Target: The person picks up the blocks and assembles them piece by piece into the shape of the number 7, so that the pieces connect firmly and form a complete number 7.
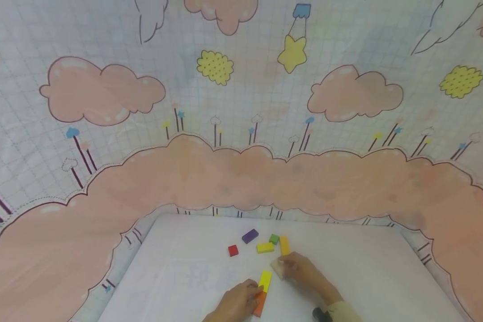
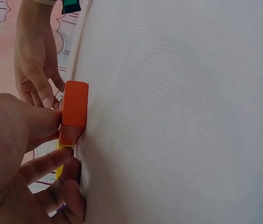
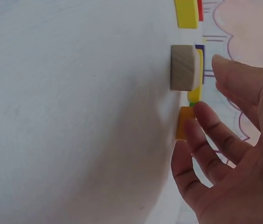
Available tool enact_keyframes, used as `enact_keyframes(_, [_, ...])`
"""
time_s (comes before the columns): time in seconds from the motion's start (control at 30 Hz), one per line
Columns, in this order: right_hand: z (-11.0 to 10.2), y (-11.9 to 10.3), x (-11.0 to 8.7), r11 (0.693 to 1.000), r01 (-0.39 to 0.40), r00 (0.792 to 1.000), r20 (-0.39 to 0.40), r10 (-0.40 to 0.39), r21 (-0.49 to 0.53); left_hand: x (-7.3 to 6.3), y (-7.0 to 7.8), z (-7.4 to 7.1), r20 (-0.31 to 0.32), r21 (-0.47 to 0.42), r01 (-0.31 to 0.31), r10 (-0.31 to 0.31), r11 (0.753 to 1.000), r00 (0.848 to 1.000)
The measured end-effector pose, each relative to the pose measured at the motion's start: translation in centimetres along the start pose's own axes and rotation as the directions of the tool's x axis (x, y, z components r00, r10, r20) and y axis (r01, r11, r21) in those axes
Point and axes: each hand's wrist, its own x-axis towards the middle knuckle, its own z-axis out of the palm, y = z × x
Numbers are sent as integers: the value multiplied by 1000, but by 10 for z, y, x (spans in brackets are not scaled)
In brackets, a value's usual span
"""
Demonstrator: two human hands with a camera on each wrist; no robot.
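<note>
On the white table my left hand (image 1: 237, 300) pinches an orange block (image 1: 259, 305) between thumb and fingers. Close up in the left wrist view, the thumb lies against the side of the orange block (image 2: 75, 103). A yellow block (image 1: 265, 280) lies end to end with the orange one, near my left fingertips. My right hand (image 1: 302, 270) is beside a plain wooden block (image 1: 277, 269). In the right wrist view the thumb and fingers are spread, with a gap between the thumb and the wooden block (image 3: 182, 68).
Farther back on the white table (image 1: 177, 268) lie a purple block (image 1: 250, 236), a red cube (image 1: 233, 250), a second yellow block (image 1: 265, 247), a green cube (image 1: 274, 239) and a yellow-orange block (image 1: 284, 245). A patterned cloth (image 1: 241, 179) hangs behind the table.
</note>
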Motion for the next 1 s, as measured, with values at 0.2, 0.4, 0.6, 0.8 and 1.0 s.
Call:
enact_keyframes(0.2, [8, 4, 1, 993, -111, 994, 23, 110, 42, 2, 0, 3, 24, -38, 52, -51, 998, 998])
enact_keyframes(0.4, [13, 5, 8, 987, -161, 987, 9, 161, 26, 1, 2, 2, 26, -23, 44, -44, 999, 999])
enact_keyframes(0.6, [15, 7, 11, 986, -170, 985, 6, 170, -5, 1, 4, 1, 26, -36, 41, -40, 999, 999])
enact_keyframes(0.8, [14, 8, 9, 995, -94, 995, 29, 94, -26, 0, 5, 2, 19, -40, 38, -37, 998, 999])
enact_keyframes(1.0, [12, 10, 12, 995, -84, 995, 55, 87, -54, 2, 5, 2, 23, -42, 46, -45, 998, 999])
